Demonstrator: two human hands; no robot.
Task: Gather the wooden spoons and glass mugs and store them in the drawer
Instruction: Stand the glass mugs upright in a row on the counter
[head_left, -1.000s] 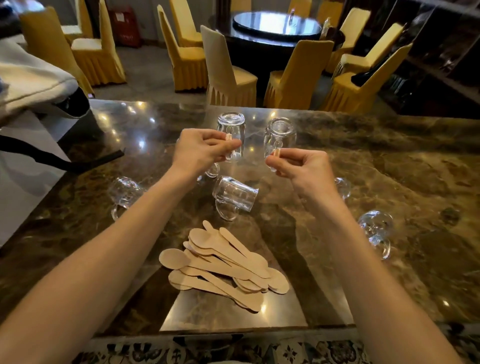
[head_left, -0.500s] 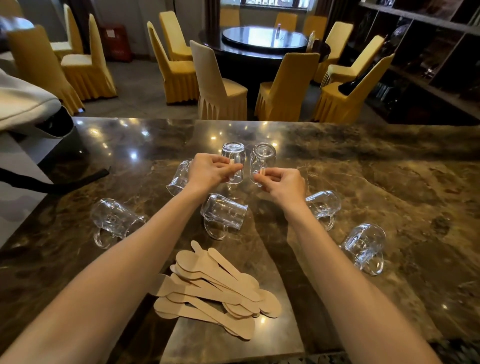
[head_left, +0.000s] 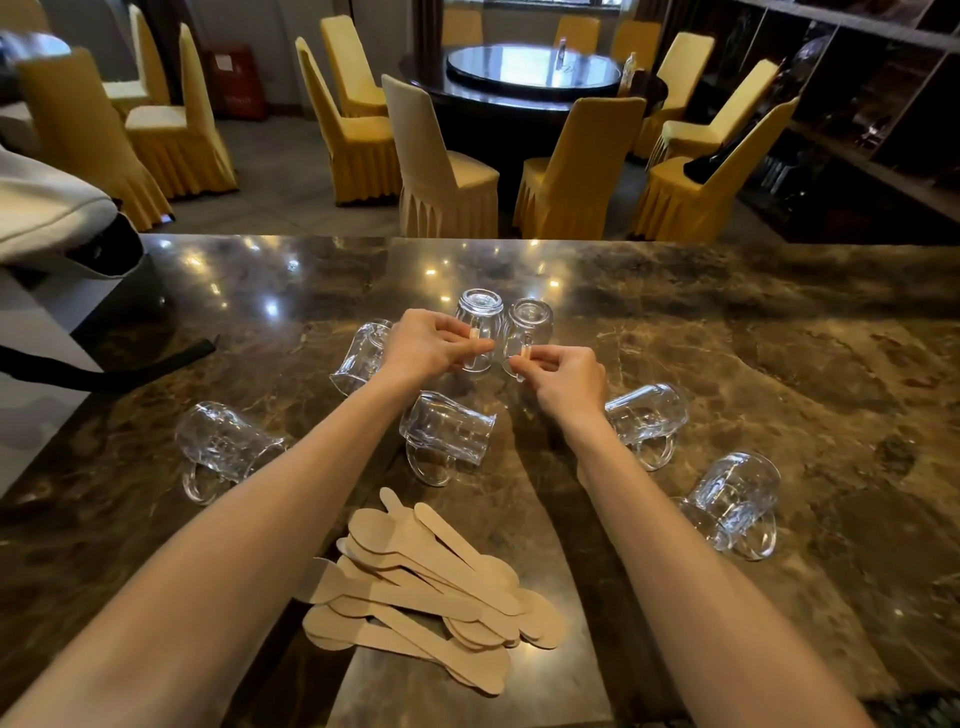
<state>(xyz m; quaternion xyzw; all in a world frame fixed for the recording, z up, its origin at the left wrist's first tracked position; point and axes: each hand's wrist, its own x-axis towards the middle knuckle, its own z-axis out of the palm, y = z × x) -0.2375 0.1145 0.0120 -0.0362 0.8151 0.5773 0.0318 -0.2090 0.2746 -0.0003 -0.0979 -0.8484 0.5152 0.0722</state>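
Counting seven glass mugs (head_left: 447, 434) total

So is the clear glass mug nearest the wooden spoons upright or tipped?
Tipped: the clear glass mug lies sideways on the marble counter, handle toward the wooden spoons.

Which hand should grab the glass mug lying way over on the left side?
Left. The left hand is nearer the far-left clear glass mug; the right hand would probably have to cross over.

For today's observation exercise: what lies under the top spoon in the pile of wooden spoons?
More wooden spoons, fanned and overlapping, lying on the marble counter. How many lie in the pile, and whether anything else lies beneath, cannot be seen: the upper ones cover it.
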